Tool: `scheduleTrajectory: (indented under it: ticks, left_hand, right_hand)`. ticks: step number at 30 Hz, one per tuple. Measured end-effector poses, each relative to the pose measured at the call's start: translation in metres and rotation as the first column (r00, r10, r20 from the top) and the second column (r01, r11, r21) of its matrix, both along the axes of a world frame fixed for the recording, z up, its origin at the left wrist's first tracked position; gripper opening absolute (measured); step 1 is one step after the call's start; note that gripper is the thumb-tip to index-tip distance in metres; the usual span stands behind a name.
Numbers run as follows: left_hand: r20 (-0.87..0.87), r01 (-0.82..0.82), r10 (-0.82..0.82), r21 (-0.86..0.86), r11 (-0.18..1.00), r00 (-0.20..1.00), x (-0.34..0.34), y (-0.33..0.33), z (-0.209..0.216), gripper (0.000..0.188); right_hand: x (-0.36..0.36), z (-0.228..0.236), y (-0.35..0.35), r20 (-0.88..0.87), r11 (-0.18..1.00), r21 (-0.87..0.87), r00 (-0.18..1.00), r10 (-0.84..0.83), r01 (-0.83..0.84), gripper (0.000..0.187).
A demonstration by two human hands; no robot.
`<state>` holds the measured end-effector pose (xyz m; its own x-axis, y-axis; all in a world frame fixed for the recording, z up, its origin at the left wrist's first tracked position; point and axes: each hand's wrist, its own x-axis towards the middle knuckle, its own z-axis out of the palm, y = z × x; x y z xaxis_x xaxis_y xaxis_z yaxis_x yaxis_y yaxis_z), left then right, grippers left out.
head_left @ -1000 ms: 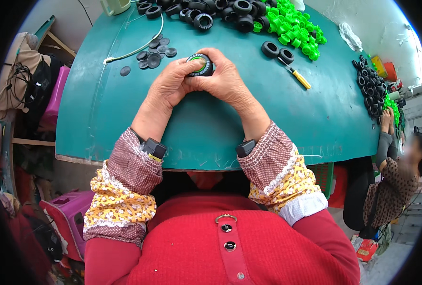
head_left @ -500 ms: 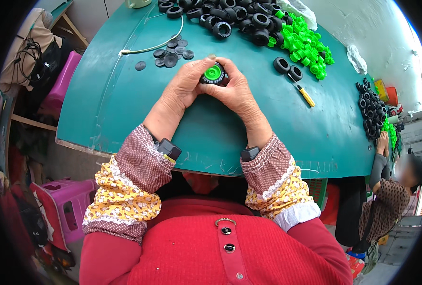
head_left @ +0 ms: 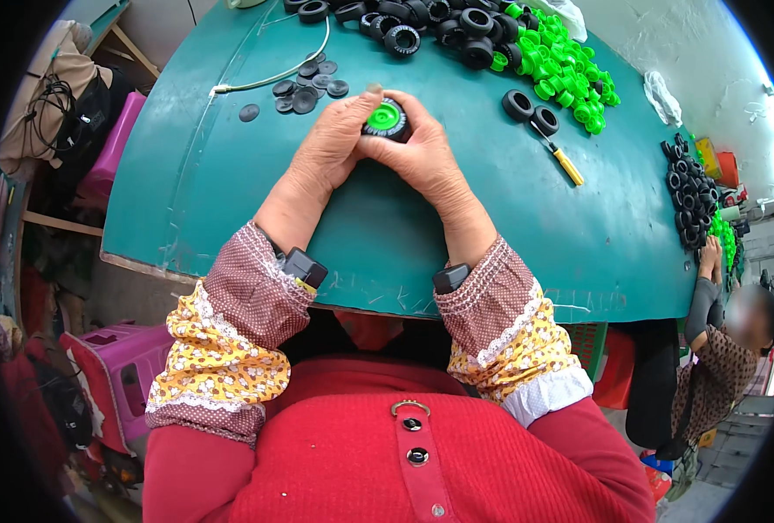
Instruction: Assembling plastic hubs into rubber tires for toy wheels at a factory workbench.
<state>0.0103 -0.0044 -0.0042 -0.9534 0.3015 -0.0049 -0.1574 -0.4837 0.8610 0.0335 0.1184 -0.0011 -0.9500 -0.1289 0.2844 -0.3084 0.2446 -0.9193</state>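
Note:
Over the middle of the green table (head_left: 526,235), both hands grip a toy wheel (head_left: 385,116), a black tyre with a bright green hub facing up. My left hand (head_left: 333,138) clasps its left side, thumb along the top edge. From the right, my right hand (head_left: 422,155) wraps round it, with fingers behind and thumb in front. The wheel's underside is hidden by the hands. Left of them lie several flat black discs (head_left: 305,99). To the right are two loose black tyres (head_left: 518,105) and a screwdriver (head_left: 566,166) with a yellow handle, its shaft tip by one tyre.
A heap of black tyres (head_left: 402,40) covers the far edge, beside a pile of green hubs (head_left: 548,70). A pale cord (head_left: 286,77) curves at the far left. Purple stools (head_left: 134,366) stand left. At far right, another person (head_left: 718,375) works near more tyres (head_left: 685,196).
The wheel has turned slightly within my grip, and its green hub faces up more squarely. Both hands still hold it; the whole view has shifted a little.

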Motion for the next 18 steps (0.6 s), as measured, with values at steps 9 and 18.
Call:
scheduleTrajectory:
  ticks: [9,18]
  left_hand:
    - [-0.142,-0.132,0.085,-0.374,0.918,0.986,0.002,-0.018,0.010,0.028]
    - [-0.159,0.010,-0.109,-0.521,0.853,0.981,0.004,-0.020,0.014,0.033]
  right_hand:
    - [-0.006,0.003,0.021,0.389,0.738,-0.675,0.853,0.347,0.008,0.049]
    - [-0.001,0.006,0.017,0.486,0.822,-0.570,0.811,0.326,0.010,0.046]
